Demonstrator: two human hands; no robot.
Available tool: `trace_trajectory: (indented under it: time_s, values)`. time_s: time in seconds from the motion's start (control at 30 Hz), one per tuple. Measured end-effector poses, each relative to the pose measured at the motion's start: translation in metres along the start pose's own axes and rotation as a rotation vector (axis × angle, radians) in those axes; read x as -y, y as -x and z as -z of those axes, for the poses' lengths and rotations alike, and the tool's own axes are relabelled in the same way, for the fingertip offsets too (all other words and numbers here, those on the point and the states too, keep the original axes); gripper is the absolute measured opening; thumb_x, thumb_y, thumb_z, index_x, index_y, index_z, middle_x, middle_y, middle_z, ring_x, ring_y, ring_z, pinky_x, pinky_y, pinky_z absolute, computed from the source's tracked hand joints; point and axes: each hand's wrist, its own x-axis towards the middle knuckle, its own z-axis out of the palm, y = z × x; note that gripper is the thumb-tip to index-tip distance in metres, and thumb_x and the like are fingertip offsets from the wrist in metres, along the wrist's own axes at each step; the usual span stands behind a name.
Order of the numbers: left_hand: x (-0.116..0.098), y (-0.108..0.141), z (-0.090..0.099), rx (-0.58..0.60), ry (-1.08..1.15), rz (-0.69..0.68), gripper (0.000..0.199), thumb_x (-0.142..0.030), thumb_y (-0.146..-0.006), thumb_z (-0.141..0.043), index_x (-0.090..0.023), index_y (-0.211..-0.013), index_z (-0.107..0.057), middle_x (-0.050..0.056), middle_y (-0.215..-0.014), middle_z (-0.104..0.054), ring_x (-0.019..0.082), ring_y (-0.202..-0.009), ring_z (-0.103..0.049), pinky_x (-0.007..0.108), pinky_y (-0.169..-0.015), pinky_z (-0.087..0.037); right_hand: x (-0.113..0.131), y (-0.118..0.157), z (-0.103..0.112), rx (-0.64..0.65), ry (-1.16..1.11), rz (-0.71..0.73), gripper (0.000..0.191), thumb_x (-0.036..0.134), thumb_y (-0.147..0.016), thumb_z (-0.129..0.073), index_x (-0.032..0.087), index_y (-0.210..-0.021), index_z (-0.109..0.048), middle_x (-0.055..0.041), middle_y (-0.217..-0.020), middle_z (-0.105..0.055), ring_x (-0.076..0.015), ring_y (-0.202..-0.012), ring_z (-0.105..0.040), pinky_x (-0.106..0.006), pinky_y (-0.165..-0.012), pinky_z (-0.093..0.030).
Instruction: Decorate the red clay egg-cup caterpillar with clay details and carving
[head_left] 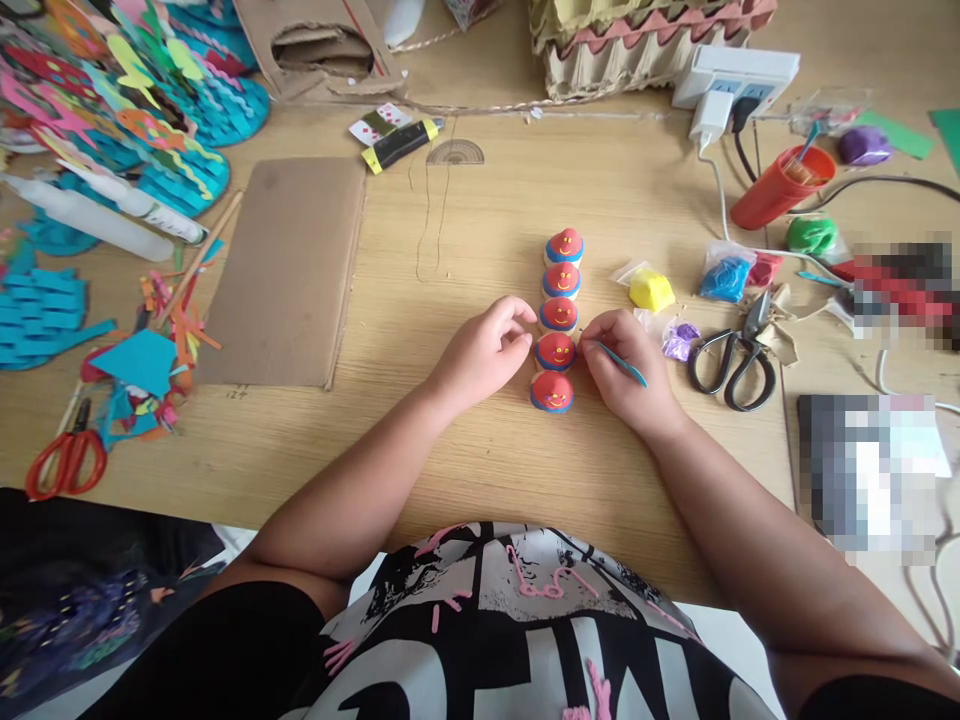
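Note:
Down the middle of the table runs a row of several egg-carton cups covered in red clay (559,315), with blue rims and small yellow smiling faces. Just left of the row is my left hand (487,350), its fingers loosely curved, thumb and forefinger apart with nothing between them. On the other side, my right hand (628,372) grips a thin blue clay tool (628,368), its fingertips close beside the fourth cup. Whether those fingertips touch the cup I cannot tell. A packet of yellow clay (652,289) and some purple clay (681,340) lie near that hand.
Black-handled scissors (733,355), blue clay (726,277) and a tilted red cup (784,187) are at right, with cables and a power strip (739,75). Leftward lie cardboard (281,270), paper scraps, glue bottles and red scissors (67,460). Egg trays (622,65) stand behind.

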Motion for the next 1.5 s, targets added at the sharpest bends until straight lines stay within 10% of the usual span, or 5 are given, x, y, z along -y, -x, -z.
trace_trajectory:
  time_s: [0.67, 0.9, 1.5]
  values:
    - [-0.019, 0.003, -0.019, 0.040, 1.082, 0.437, 0.027, -0.029, -0.095, -0.082, -0.021, -0.113, -0.064, 0.001, -0.100, -0.077, 0.011, -0.076, -0.070, 0.023, -0.066, -0.057, 0.008, -0.006, -0.002, -0.089, -0.402, -0.098, 0.032, 0.052, -0.093, -0.084, 0.028, -0.091, -0.062, 0.0021, -0.077, -0.066, -0.0152, -0.069, -0.062, -0.030, -0.061, -0.051]
    - [-0.018, 0.000, -0.023, 0.064, 1.222, 0.448, 0.015, -0.021, -0.099, -0.075, -0.023, -0.110, -0.066, -0.001, -0.099, -0.079, 0.011, -0.077, -0.074, 0.025, -0.071, -0.059, 0.005, -0.005, -0.001, -0.215, -0.491, -0.045, 0.036, 0.053, -0.087, -0.090, 0.028, -0.092, -0.065, 0.0040, -0.069, -0.068, -0.0140, -0.065, -0.063, -0.029, -0.060, -0.050]
    - [-0.012, 0.000, -0.029, 0.089, 1.193, 0.375, 0.017, -0.027, -0.097, -0.079, -0.025, -0.110, -0.069, 0.000, -0.107, -0.080, 0.015, -0.092, -0.076, 0.028, -0.077, -0.060, 0.006, -0.007, -0.001, -0.075, -0.355, -0.097, 0.042, 0.064, -0.084, -0.089, 0.025, -0.085, -0.072, -0.0006, -0.081, -0.069, -0.0157, -0.073, -0.063, -0.032, -0.069, -0.055]
